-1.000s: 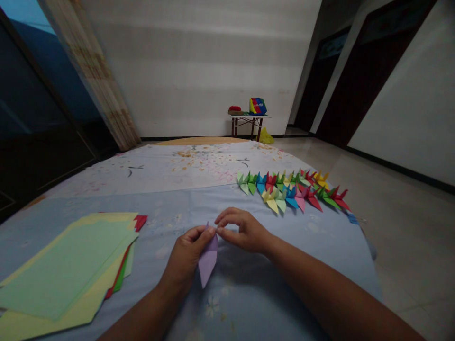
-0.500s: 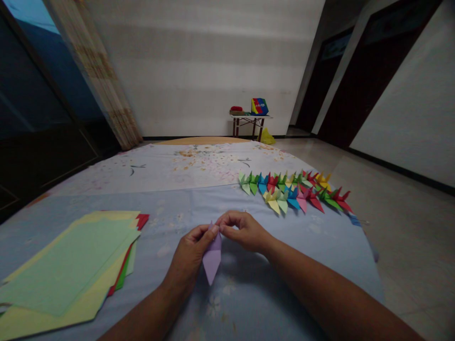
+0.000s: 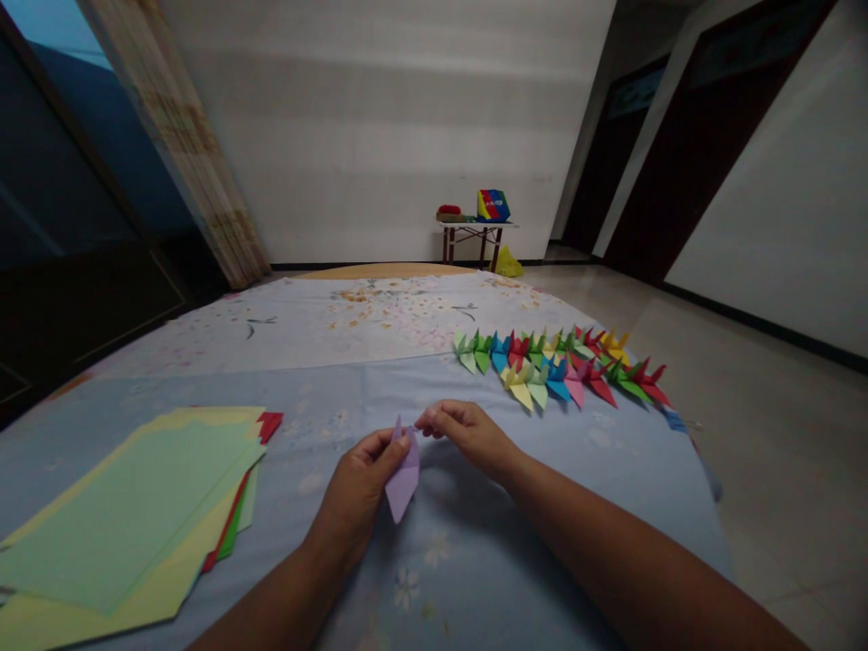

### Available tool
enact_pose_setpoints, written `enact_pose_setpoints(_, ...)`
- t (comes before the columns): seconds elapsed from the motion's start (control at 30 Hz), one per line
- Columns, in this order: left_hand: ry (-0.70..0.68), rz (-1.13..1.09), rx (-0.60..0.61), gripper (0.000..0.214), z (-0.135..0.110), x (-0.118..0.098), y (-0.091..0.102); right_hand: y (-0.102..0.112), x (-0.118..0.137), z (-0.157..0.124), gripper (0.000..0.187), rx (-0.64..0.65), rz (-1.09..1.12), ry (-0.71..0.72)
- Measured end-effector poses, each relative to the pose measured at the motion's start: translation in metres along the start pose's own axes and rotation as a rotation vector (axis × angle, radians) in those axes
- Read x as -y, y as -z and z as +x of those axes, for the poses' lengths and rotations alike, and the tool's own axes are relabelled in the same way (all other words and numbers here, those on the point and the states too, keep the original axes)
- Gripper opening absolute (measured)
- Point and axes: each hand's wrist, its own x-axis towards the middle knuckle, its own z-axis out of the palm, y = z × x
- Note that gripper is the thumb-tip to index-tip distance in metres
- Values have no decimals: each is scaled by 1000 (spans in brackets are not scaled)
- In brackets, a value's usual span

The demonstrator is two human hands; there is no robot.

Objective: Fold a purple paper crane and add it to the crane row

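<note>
Right hand [image 3: 467,437] has drawn back from the tip of the folded lilac paper [image 3: 404,479]; its fingers [image 3: 440,416] are curled and released, just beside that tip. Left hand [image 3: 359,479] fingers grasp the paper, which stands tilted in front of the person, lower point toward the blue cloth [image 3: 597,470]. 2 rows of coloured paper cranes [image 3: 556,371] lie beyond the hands; a stack of paper sheets [image 3: 128,515] lies left of them.

The light is dim and flat; the pale wall [image 3: 353,136] reads brightest, without hard glare; a soft shadow lies on the blue cloth [image 3: 475,542]; wide-angle distortion tilts the edges; fine detail looks slightly soft throughout.
</note>
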Motion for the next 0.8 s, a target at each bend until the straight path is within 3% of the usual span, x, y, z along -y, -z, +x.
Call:
enact_pose_setpoints(0.3, -58, 116, 3, 34, -2, -2, -1, -7, -6, -3, 32, 41, 69, -75)
enact_pose_setpoints(0.6, -108, 139, 36, 37, 2, 3, 4, -2, -1, 1, 28, -76, 138, -42)
enact_pose_setpoints(0.8, -109, 191, -12, 33, 4, 2, 7, -3, -4, 0, 28, -39, 141, -30)
